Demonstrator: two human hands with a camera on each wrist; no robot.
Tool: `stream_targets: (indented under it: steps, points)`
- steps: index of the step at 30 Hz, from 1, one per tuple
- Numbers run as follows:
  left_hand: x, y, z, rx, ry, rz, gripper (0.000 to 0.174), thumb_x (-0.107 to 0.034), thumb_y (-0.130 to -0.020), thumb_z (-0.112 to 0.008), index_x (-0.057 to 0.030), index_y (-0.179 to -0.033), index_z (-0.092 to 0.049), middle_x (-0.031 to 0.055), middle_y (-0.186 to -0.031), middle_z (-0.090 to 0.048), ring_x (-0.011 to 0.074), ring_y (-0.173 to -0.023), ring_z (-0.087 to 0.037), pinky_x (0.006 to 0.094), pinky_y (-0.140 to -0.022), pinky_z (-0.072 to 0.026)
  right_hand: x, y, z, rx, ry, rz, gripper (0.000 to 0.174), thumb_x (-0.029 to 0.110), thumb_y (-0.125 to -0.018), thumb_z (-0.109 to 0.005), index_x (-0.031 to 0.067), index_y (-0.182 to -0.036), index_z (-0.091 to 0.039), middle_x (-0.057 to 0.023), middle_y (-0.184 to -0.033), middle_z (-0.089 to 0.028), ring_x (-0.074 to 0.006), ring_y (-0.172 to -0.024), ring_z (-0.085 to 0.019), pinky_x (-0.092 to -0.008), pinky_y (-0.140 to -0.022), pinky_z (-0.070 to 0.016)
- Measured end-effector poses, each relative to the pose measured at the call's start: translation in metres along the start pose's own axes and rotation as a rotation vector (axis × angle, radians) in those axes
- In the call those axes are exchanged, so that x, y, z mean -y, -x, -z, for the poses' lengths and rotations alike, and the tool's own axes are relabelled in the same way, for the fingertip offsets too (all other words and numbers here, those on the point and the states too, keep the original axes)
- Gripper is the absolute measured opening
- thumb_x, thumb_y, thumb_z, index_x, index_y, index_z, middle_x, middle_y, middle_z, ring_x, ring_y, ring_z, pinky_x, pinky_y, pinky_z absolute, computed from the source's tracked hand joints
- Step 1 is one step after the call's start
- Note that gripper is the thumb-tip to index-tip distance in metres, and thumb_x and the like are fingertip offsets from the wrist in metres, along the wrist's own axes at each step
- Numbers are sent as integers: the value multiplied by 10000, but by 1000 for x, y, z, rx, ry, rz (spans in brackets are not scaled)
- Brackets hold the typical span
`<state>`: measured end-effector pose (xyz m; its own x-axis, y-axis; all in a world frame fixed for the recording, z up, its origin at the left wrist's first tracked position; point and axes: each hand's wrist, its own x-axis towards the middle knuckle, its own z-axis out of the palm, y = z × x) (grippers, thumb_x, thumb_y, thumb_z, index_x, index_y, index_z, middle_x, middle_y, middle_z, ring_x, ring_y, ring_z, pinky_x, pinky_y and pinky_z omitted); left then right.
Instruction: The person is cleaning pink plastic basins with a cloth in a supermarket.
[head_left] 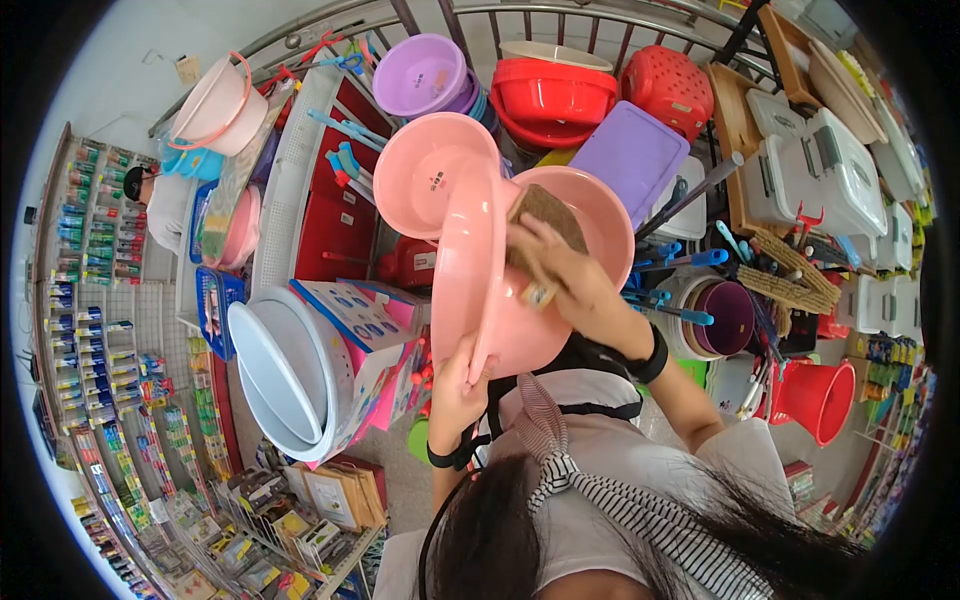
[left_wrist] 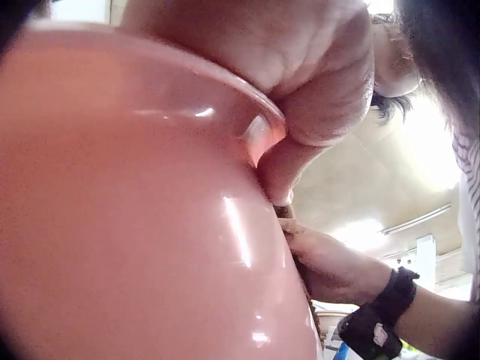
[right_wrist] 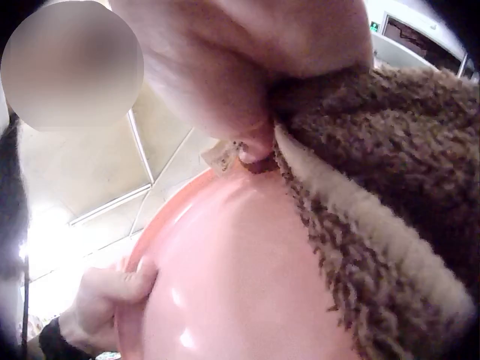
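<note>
My left hand (head_left: 458, 395) grips the rim of a glossy pink plastic basin (head_left: 462, 265), tipped up on its side in front of my chest. In the right wrist view, the left thumb (right_wrist: 139, 283) lies over that rim. A brown, fuzzy cloth (head_left: 552, 212) with a paler edge is in my right hand (head_left: 572, 282), right at the basin's surface. The cloth (right_wrist: 390, 142) hangs in a fold beside the pink wall in the right wrist view, and a small pale tag (right_wrist: 223, 156) sticks out near the fingertips. The right palm hides part of the cloth.
Behind the held basin stand another pink basin (head_left: 430, 180), a wide pink basin (head_left: 608, 205), purple basins (head_left: 420, 75) and red basins (head_left: 555, 95). Pale blue basins (head_left: 285, 375) lean at left. Lidded boxes (head_left: 820, 175) are stacked at right, near mop handles (head_left: 690, 255).
</note>
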<state>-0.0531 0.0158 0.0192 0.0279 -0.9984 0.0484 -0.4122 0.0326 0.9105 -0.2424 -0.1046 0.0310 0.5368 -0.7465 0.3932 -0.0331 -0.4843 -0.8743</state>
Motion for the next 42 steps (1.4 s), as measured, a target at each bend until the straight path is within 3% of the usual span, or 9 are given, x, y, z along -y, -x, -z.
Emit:
stream_targets:
  steps: [2, 7, 15, 17, 21, 28, 34, 36, 42]
  points:
    - [0, 1, -1, 43, -47, -93, 369, 50, -822, -591, -2, -1184, -543, 192, -810, -630, 284, -708, -665, 309, -629, -485, -6, -4, 7, -87, 141, -181, 335, -98, -753, -484, -37, -1074, -557, -254, -1289, -497, -465, -1301, -349, -475, -1075, -298]
    - [3, 2, -2, 65, -6, -26, 352, -86, -853, -639, -23, -1186, -544, 190, -828, -633, 275, -734, -676, 315, -636, -498, 14, 6, -5, -95, 215, -150, 682, -124, -746, -434, 20, -1406, -339, -352, -1356, -347, -472, -1311, -290, -488, -1091, -266]
    - [5, -4, -13, 97, -118, -16, 462, 88, -783, -527, -12, -1234, -504, 208, -848, -638, 308, -797, -688, 341, -689, -520, 20, 4, -24, -285, -86, -343, 491, -48, -886, -432, -43, -1370, -344, -268, -1312, -459, -352, -1285, -426, -366, -1054, -329]
    - [1, -6, -15, 131, -56, 13, 557, 131, -677, -490, -11, -1216, -506, 255, -887, -603, 440, -844, -592, 428, -722, -495, 18, 5, -24, -317, -105, -370, 443, -16, -912, -447, -45, -1347, -369, -208, -1184, -538, -325, -1101, -541, -340, -942, -412]
    - [6, -8, -15, 141, -67, 4, 562, 129, -670, -492, -18, -1213, -503, 247, -893, -607, 437, -848, -596, 452, -733, -488, 8, 7, -35, -448, 55, -232, 420, -4, -910, -469, -37, -1322, -393, -209, -1097, -557, -323, -1022, -557, -345, -898, -433]
    - [-5, -10, -45, 6, -95, 68, 590, 118, -698, -485, -31, -1268, -446, 269, -1072, -573, 477, -929, -564, 503, -748, -461, 10, 5, -40, -337, -38, -417, 420, 63, -906, -536, -54, -1286, -401, -243, -1161, -547, -372, -1134, -540, -368, -950, -413]
    - [-5, -24, -37, -233, 27, -57, 626, 106, -756, -545, -4, -1349, -379, 174, -1103, -588, 280, -874, -626, 385, -745, -488, 24, 25, -68, -106, -69, -231, 480, 109, -892, -550, -25, -1321, -383, -209, -1383, -384, -407, -1357, -286, -434, -1116, -236]
    - [-9, -19, -22, -130, 274, 270, 582, 74, -793, -555, 11, -1345, -381, 140, -1142, -561, 213, -937, -586, 339, -796, -482, 12, 24, -61, -1, 2, -109, 500, 114, -896, -540, -26, -1347, -374, -196, -1410, -374, -401, -1360, -285, -442, -1121, -225]
    - [-2, -12, -11, -117, 48, 71, 469, -191, -932, -555, 30, -1322, -420, 145, -1202, -552, 214, -1054, -554, 296, -910, -417, -4, -6, -21, -46, -229, -251, 542, 106, -894, -542, -10, -1388, -351, -221, -1377, -418, -391, -1289, -400, -413, -1088, -298]
